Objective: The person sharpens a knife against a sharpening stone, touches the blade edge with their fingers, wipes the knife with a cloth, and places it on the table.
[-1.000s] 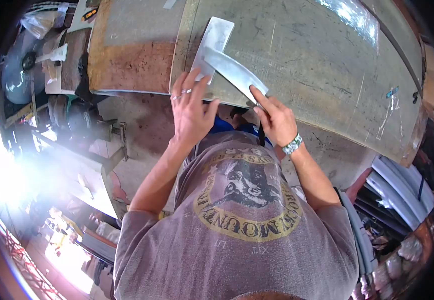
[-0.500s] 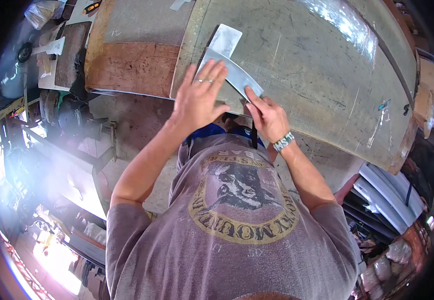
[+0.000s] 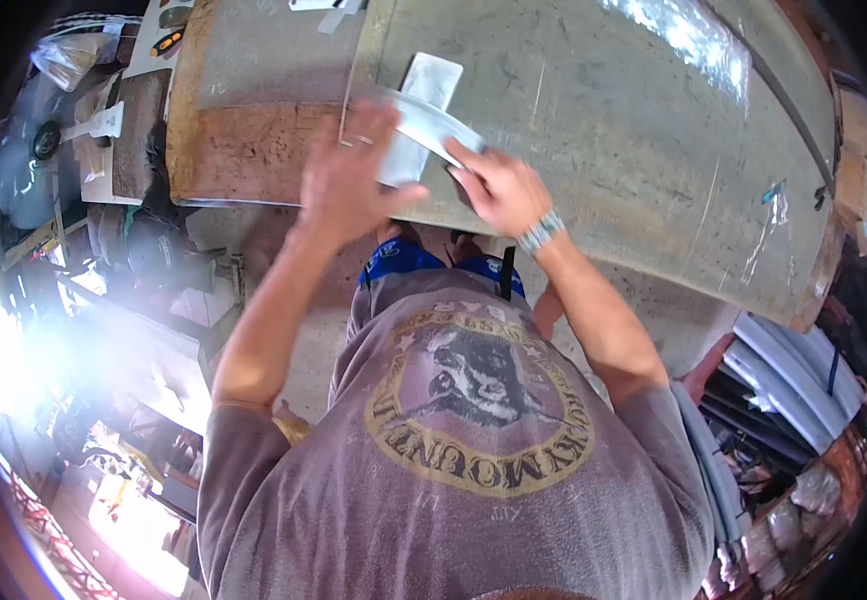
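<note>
My right hand point(image 3: 504, 190) pinches the right end of a thin, pale grey curved strip point(image 3: 432, 122), thumb and fingers closed on it. This strip crosses over a flat, pale rectangular piece point(image 3: 431, 80) on the work table, whose two ends show above and below it. My left hand point(image 3: 349, 185) is smeared by motion. Its fingers are stretched out with the thumb apart, close to the strip's left end; whether they touch it I cannot tell. A ring is on that hand, and a watch on my right wrist.
The worn grey work table point(image 3: 594, 170) fills the top, with a reddish-brown board point(image 3: 244, 150) on its left. An orange-and-black tool point(image 3: 167, 43) and a white brush-like tool point(image 3: 102, 122) lie further left. Grey rolled sheets point(image 3: 784, 380) are stacked at right.
The curved strip has moved left with my right hand, and it now crosses the middle of the flat piece. My left hand has shifted left and lower, and its fingers have blurred.
</note>
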A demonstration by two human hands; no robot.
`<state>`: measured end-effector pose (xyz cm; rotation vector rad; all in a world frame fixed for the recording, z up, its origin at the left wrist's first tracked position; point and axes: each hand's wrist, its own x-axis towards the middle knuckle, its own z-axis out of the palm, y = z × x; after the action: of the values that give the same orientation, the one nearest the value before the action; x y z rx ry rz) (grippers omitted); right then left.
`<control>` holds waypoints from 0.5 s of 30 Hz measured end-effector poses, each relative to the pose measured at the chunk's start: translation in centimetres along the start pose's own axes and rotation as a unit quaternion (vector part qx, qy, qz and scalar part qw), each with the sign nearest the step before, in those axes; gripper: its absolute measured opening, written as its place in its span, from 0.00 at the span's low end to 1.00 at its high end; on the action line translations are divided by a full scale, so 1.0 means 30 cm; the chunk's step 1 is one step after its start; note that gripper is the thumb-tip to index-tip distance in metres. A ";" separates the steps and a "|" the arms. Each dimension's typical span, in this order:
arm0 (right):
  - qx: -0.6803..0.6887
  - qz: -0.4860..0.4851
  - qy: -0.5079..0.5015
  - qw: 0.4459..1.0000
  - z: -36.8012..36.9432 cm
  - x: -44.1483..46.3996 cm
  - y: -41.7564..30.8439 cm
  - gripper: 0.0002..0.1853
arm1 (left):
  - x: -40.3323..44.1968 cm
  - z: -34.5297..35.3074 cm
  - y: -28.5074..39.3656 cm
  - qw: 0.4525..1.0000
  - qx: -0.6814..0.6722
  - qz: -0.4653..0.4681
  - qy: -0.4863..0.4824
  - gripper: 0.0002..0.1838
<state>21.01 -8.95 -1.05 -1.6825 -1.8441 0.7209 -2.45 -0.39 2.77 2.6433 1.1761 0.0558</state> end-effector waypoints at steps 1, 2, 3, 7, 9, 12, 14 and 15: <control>-0.006 -0.021 -0.017 1.000 0.014 0.050 -0.004 0.24 | -0.020 -0.012 -0.044 1.000 0.006 0.000 -0.005 0.51; -0.004 -0.015 -0.024 1.000 0.008 0.048 -0.014 0.23 | -0.026 -0.020 -0.086 1.000 0.012 0.001 -0.005 0.51; -0.007 -0.011 -0.027 1.000 -0.009 0.053 -0.016 0.22 | -0.009 -0.030 -0.092 1.000 0.018 0.004 0.002 0.52; 0.003 0.051 -0.009 0.999 -0.141 -0.101 0.013 0.19 | 0.016 -0.011 0.102 0.998 -0.047 0.047 -0.006 0.52; 0.020 0.042 0.016 0.999 -0.124 -0.122 0.043 0.18 | 0.004 0.026 0.126 0.995 -0.083 0.051 0.010 0.52; 0.019 -0.002 0.014 1.000 -0.046 0.003 0.072 0.19 | 0.026 0.004 0.030 0.999 -0.029 0.017 -0.019 0.53; 0.013 -0.007 -0.004 1.000 0.013 0.037 0.029 0.18 | -0.002 -0.021 -0.074 1.000 -0.020 0.001 -0.022 0.52; 0.000 -0.010 -0.001 1.000 0.002 0.079 0.009 0.18 | 0.012 -0.025 -0.097 1.000 -0.014 -0.004 -0.014 0.52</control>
<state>20.95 -6.58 -1.20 -1.6609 -1.8598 0.7134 -4.40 1.91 2.79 2.6058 1.1692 0.0340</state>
